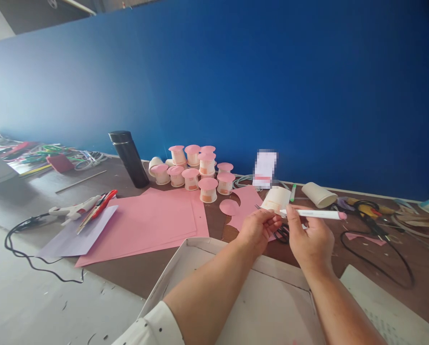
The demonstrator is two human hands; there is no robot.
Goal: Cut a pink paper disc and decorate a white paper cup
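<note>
We judge the slim white plastic marker with a pink end (318,214), right of centre in the frame, to be light, stiff and rather smooth, hard to damage but apt to roll between the fingers; we would take it by the middle of its barrel. The pale, tapered paper cup (278,195) just beyond it should be lighter again and thin-walled, likely to dent under a hard squeeze, so we would hold it lightly near its firmer rim or base. The right-hand grip (313,237) is closed on the marker, thumb toward us, with the barrel lying nearly level and its pink end pointing to the right of the frame. The left-hand grip (258,230) has its fingers curled near the marker's other end, in front of the cup's lower part; we cannot tell whether it pinches the marker, the cup or nothing. Both hands are above the far edge of a shallow whitish cardboard tray (264,297), at the lower centre. On the dark brown surface (135,275), a second pale paper cup (319,195) lies on its side at the right, and cups topped with pink paper discs (191,173) are grouped around the centre.
</note>
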